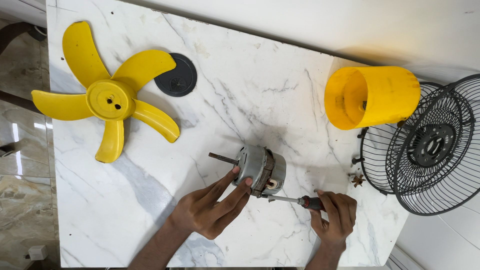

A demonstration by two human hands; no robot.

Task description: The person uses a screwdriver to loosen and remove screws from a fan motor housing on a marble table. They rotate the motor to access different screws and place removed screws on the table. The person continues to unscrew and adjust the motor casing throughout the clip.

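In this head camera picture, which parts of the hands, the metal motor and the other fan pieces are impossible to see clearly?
Head view only:
- Screwdriver tip: too small against the grey metal fan motor to tell what it touches.
- Right hand palm: turned away; red screwdriver handle partly covered by fingers.
- Left hand fingertips hide the motor's near side.
- Black wire fan guards: cut off by the right edge.
- Yellow cylindrical housing: inside shadowed.
- Small brown parts: too small to identify.

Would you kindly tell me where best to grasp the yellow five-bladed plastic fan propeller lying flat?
Probably grip the yellow five-bladed plastic fan propeller by its raised round hub, from straight above: it lies flat on the white marble table, and the thin curved blades offer less purchase.
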